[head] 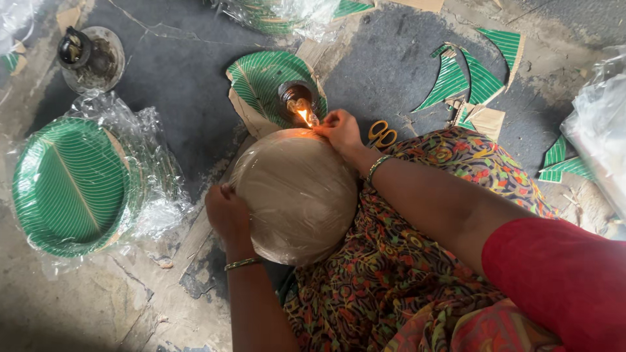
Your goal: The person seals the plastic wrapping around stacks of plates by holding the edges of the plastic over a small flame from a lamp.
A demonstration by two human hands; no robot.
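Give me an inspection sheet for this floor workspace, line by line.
Surface: rough grey floor with cardboard patches.
Job's things: wrapped plate stack, brown underside up, its top edge at a small lit lamp.
Clutter: green plate stack in plastic, green offcuts, yellow-handled scissors, second lamp, unlit.
Hands: left hand steadies the stack's left side; right hand pinches the wrap beside the flame.
Cables: nothing seen.
Surroundings: more plastic bags at the right edge; patterned cloth over the lap.
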